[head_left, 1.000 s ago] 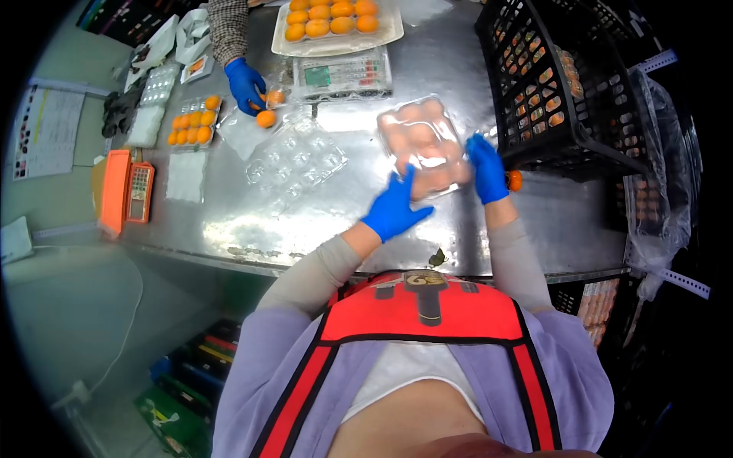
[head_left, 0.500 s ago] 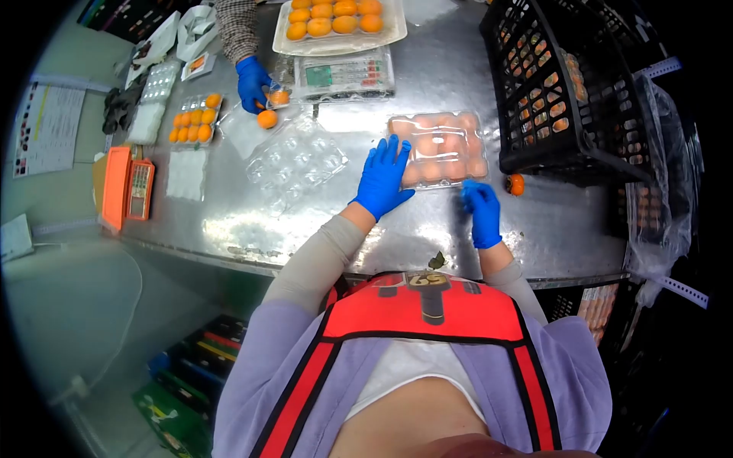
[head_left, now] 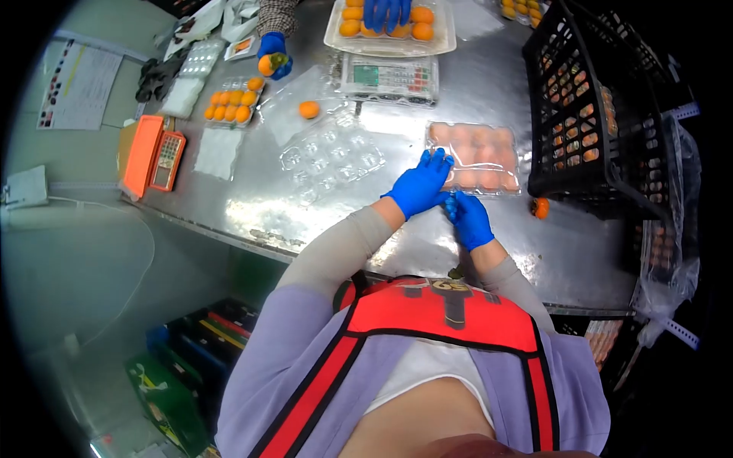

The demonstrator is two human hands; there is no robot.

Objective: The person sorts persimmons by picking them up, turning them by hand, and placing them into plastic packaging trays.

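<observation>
A clear plastic clamshell box (head_left: 475,159), filled with rows of orange persimmons, lies lid-down on the metal table in front of me. My left hand (head_left: 420,185), in a blue glove, rests on its near left side with fingers stretched out over the lid edge. Beside that same corner my right hand (head_left: 470,221), also gloved in blue, has its fingers curled together. Whatever those right fingers pinch, if anything, is hidden. A loose persimmon (head_left: 540,208) sits just right of the box.
A black crate (head_left: 569,122) holding packed fruit stands at right. An empty clear tray (head_left: 332,159) lies left. Beyond it are a loose persimmon (head_left: 308,109), a scale (head_left: 388,79) under a fruit tray (head_left: 450,40), and a co-worker's gloved hand (head_left: 276,70) holding a persimmon.
My right hand has moved left along the box's near edge, from its right part to the left corner. My left hand has slid back toward that corner. The co-worker has lifted a persimmon.
</observation>
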